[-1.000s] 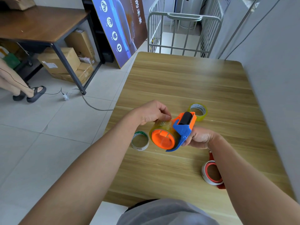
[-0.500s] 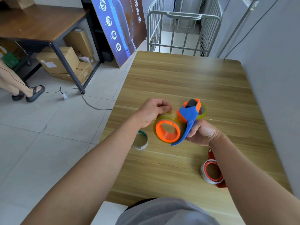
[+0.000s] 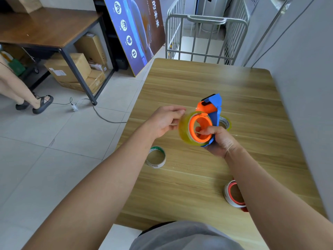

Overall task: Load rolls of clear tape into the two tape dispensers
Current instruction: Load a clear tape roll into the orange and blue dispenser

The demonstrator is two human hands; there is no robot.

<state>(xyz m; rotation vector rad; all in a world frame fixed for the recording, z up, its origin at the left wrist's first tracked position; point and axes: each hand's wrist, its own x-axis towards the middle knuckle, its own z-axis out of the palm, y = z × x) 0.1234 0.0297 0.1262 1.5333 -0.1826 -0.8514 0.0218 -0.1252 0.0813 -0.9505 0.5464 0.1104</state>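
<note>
Wood-grain bench fills my view, with pale floor tiles to its left. Nearest me, a red-and-white roll sits by my right forearm, partly hidden; I cannot tell what it belongs to. Further in, an empty tape core lies flat on the bench. Above it my right hand grips the orange-and-blue dispenser, fingers curled shut through its hub, where a clear tape roll is seated. My left hand pinches at that roll's edge, fingertips closed. Behind the dispenser, another clear roll rests on the bench. Beyond stands a metal cart
</note>
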